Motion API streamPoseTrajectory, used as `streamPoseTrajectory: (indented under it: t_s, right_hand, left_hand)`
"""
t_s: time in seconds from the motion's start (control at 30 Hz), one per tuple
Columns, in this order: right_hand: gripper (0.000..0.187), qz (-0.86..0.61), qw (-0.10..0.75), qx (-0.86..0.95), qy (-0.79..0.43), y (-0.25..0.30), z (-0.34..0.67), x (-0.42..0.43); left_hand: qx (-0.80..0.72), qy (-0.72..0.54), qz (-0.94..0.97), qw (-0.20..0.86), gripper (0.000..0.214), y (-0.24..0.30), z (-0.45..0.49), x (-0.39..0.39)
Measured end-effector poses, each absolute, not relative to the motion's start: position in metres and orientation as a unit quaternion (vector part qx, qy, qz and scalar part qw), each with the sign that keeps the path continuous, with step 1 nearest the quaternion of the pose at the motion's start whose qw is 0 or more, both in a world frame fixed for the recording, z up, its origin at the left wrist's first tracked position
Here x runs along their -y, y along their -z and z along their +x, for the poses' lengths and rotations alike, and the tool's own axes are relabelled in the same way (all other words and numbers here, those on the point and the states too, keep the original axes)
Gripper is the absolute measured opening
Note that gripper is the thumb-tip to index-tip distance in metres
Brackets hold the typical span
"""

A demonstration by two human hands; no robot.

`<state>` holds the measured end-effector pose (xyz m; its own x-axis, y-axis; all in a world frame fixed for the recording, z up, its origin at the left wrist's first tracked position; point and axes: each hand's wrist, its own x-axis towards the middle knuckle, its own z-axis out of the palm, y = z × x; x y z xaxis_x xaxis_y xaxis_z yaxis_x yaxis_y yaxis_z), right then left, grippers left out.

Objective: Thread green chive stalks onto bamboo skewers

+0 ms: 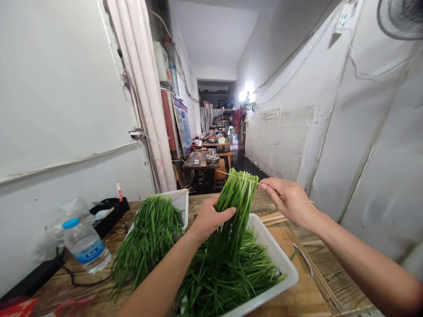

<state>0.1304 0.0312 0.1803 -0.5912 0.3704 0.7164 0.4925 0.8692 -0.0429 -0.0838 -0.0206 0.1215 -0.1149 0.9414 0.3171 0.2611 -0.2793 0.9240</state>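
Note:
My left hand [209,219] is closed around a bunch of green chives [236,202], held upright above a white tray [278,252] full of loose chives. A thin bamboo skewer [222,173] runs through the top of the bunch. My right hand [287,198] pinches the skewer's right end beside the bunch's cut tips. The lower ends of the held chives hang down into the tray's pile.
A second white tray [181,200] heaped with chives stands at the left. A water bottle [85,245], a black box and cables lie along the left wall. Bamboo skewers [310,264] and a knife lie on the wooden board [297,299] at right. Dining tables fill the corridor beyond.

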Motion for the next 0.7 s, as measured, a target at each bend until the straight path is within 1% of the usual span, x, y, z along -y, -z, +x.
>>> streamPoseTrajectory:
  t_s: [0.07, 0.13, 0.23, 0.3, 0.37, 0.43, 0.5, 0.57, 0.6, 0.7]
  right_hand:
    - [0.027, -0.242, 0.371, 0.893, 0.076, -0.180, 0.132, -0.030]
    - [0.027, -0.247, 0.361, 0.896, 0.074, -0.178, 0.134, -0.030]
    - [0.028, -0.255, 0.361, 0.894, 0.074, -0.176, 0.137, -0.031]
    - [0.028, -0.260, 0.366, 0.890, 0.077, -0.176, 0.139, -0.032]
    - [0.027, -0.265, 0.371, 0.886, 0.081, -0.176, 0.140, -0.033]
    - [0.027, -0.269, 0.373, 0.884, 0.080, -0.177, 0.141, -0.034]
    - [0.026, -0.267, 0.371, 0.887, 0.073, -0.178, 0.141, -0.034]
    - [0.026, -0.260, 0.362, 0.893, 0.061, -0.178, 0.140, -0.033]
    - [0.025, -0.257, 0.357, 0.896, 0.057, -0.177, 0.139, -0.033]
    - [0.027, -0.255, 0.352, 0.898, 0.060, -0.177, 0.137, -0.032]
  left_hand:
    - [-0.527, -0.544, 0.596, 0.269, 0.023, -0.128, -0.083, 0.022]
    - [-0.554, -0.526, 0.616, 0.193, 0.023, -0.134, -0.084, 0.023]
    - [-0.560, -0.492, 0.662, 0.074, 0.044, -0.138, -0.085, 0.023]
    - [-0.550, -0.473, 0.686, 0.048, 0.054, -0.138, -0.086, 0.021]
    - [-0.539, -0.461, 0.697, 0.101, 0.049, -0.136, -0.087, 0.019]
    - [-0.521, -0.463, 0.689, 0.197, 0.040, -0.136, -0.087, 0.019]
    - [-0.502, -0.482, 0.668, 0.264, 0.043, -0.138, -0.084, 0.020]
    - [-0.492, -0.507, 0.650, 0.280, 0.052, -0.140, -0.079, 0.021]
    - [-0.495, -0.514, 0.643, 0.279, 0.052, -0.140, -0.076, 0.021]
    - [-0.528, -0.502, 0.633, 0.261, 0.033, -0.136, -0.069, 0.022]
